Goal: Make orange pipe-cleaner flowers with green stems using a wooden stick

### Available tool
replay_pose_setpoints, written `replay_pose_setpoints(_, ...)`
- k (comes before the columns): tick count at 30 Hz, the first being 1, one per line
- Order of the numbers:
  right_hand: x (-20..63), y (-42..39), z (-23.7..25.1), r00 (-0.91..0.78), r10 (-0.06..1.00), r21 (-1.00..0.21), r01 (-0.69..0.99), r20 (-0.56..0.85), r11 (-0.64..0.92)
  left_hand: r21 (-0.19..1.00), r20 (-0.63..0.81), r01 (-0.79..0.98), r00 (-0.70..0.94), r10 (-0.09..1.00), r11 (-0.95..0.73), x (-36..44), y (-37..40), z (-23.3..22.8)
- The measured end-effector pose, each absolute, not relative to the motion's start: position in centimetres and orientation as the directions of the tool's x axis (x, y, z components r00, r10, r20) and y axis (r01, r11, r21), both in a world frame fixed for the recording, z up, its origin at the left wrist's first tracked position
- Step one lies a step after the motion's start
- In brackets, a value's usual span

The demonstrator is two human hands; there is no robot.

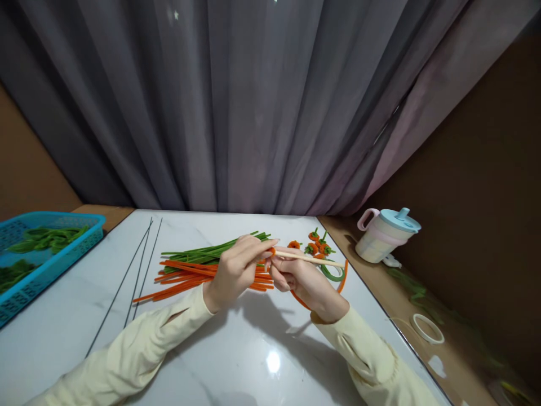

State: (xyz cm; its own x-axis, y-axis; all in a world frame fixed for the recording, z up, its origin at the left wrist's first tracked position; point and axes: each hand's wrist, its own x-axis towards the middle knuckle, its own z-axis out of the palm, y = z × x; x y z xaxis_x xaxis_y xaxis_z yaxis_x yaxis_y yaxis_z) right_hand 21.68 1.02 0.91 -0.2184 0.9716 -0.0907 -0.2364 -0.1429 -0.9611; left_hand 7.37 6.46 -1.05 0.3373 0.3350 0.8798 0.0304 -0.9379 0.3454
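Note:
My right hand (298, 276) is closed around a pale wooden stick (315, 259), like a chopstick, which points right and slightly down. Around the stick's left end sits an orange pipe cleaner (344, 277), its long tail curving under my right hand and up on the right. The fingers of my left hand (236, 268) pinch the wound part at that end; the fingertips partly hide it. Behind and below my left hand lie a bundle of orange pipe cleaners (181, 282) and a bundle of green pipe cleaners (190, 254).
Several small orange coiled pieces with green tops (324, 248) and a green tape roll (338, 275) lie to the right. Thin dark wires (137, 265) and a blue basket (54, 265) of green leaves are left. A lidded jug (382, 237) and white ring (428, 329) stand right.

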Motion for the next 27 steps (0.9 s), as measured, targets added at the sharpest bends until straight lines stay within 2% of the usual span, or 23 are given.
replay_pose_setpoints(2, 21.7, 0.8, 0.8, -0.267, 0.955, -0.938, -0.282, -0.127, -0.203, 0.135, 0.929, 0.068, 0.338, 0.15, -0.989, 7.3, 6.9, -1.3)
replay_pose_setpoints(5, 21.4, 0.6, 0.8, -0.344, 0.922, -0.905, -0.312, -0.175, -0.288, -0.053, 0.924, 0.169, 0.383, 0.016, -0.984, 6.9, 7.5, -1.3)
replay_pose_setpoints(10, 20.8, 0.4, 0.8, -0.37, 0.911, -0.915, -0.275, -0.183, -0.296, -0.175, 0.911, 0.307, 0.412, -0.036, -0.936, 6.1, 8.4, -0.8)
replay_pose_setpoints(15, 21.1, 0.2, 1.1, -0.286, 0.941, -0.982, 0.11, -0.181, -0.155, -0.225, 0.89, 0.396, 0.455, -0.022, -0.89, 6.3, 8.9, -0.9)
replay_pose_setpoints(17, 21.3, 0.2, 1.3, -0.253, 0.958, -0.953, 0.297, -0.134, -0.054, -0.217, 0.88, 0.404, 0.475, 0.0, -0.889, 6.5, 8.9, -1.2)
replay_pose_setpoints(19, 21.7, 0.1, 1.5, -0.235, 0.971, -0.871, 0.485, -0.044, 0.078, -0.189, 0.861, 0.392, 0.508, 0.04, -0.9, 6.7, 9.0, -1.3)
replay_pose_setpoints(22, 22.3, -0.2, 2.0, -0.225, 0.967, -0.63, 0.736, 0.117, 0.247, -0.104, 0.805, 0.309, 0.585, 0.103, -0.945, 6.6, 9.1, -1.1)
replay_pose_setpoints(25, 23.5, -0.4, 2.7, -0.211, 0.956, -0.325, 0.907, 0.202, 0.269, 0.068, 0.751, 0.172, 0.64, 0.164, -0.983, 6.4, 8.8, -0.5)
replay_pose_setpoints(27, 24.5, -0.5, 3.1, -0.233, 0.946, -0.192, 0.941, 0.227, 0.278, 0.245, 0.712, 0.089, 0.66, 0.241, -0.965, 6.2, 8.3, 0.1)
